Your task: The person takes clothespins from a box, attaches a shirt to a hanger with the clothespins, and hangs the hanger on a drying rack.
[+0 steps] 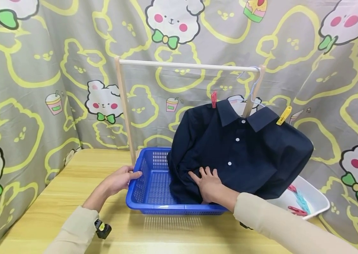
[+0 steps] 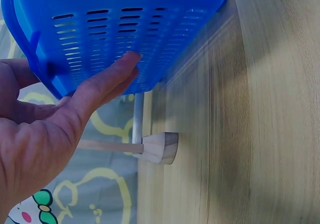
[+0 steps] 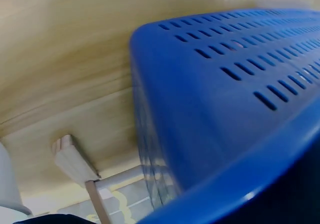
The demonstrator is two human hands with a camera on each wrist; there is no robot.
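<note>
A dark navy button-up shirt (image 1: 255,158) hangs on a light-blue wire hanger (image 1: 253,90), hooked near the right end of the rack's rod. A red clothespin (image 1: 214,100) and a yellow clothespin (image 1: 284,115) clip its shoulders. The shirt's lower part lies in a blue slotted plastic basket (image 1: 148,208). My left hand (image 1: 121,180) holds the basket's left rim, thumb over the top; in the left wrist view its fingers lie along the outer wall (image 2: 115,39). My right hand (image 1: 210,185) presses on the shirt front with fingers spread. It is out of sight in the right wrist view.
The wooden rack (image 1: 185,65) stands behind the basket, its feet on the wood-grain table (image 1: 93,162). At the right, partly behind the shirt, a white tray (image 1: 320,208) holds red and turquoise clothespins. A patterned curtain (image 1: 179,21) surrounds the table.
</note>
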